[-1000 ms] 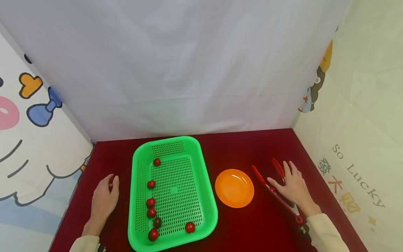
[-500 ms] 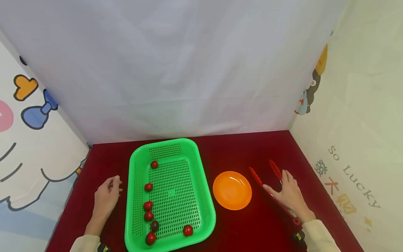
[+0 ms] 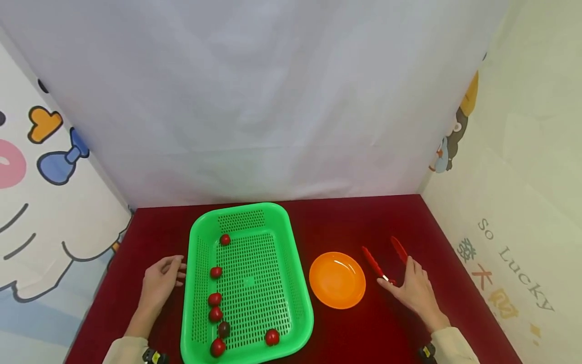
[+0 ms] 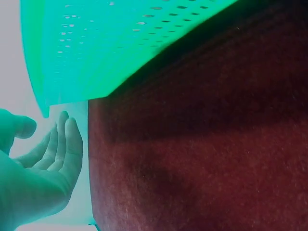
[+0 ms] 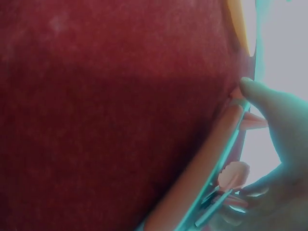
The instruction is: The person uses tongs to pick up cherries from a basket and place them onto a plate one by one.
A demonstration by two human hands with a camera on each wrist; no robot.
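Note:
My right hand (image 3: 416, 293) holds a pair of red-tipped tongs (image 3: 373, 261) lying spread on the table, thumb along one arm and fingers over the other. In the right wrist view the thumb rests at the near arm of the tongs (image 5: 192, 178), and the fingers bend around the far side. The handle end is hidden under the hand. My left hand (image 3: 159, 283) hovers by the left wall of a green basket (image 3: 303, 303), fingers loosely bent with nothing in them. The left wrist view shows that hand (image 4: 48, 168) below the basket rim (image 4: 36, 96).
Several small round red fruits (image 3: 272, 337) and a dark one (image 3: 224, 329) lie in the basket, mostly along its left side. An orange plate (image 3: 337, 280) sits between basket and tongs. Cloth walls (image 3: 273, 101) enclose the dark red tabletop (image 3: 327, 217) at back and sides.
My right hand has come down and to the left over the tongs, covering their handle end. The left hand has shifted slightly right toward the basket. Tongs, plate and fruits stay put.

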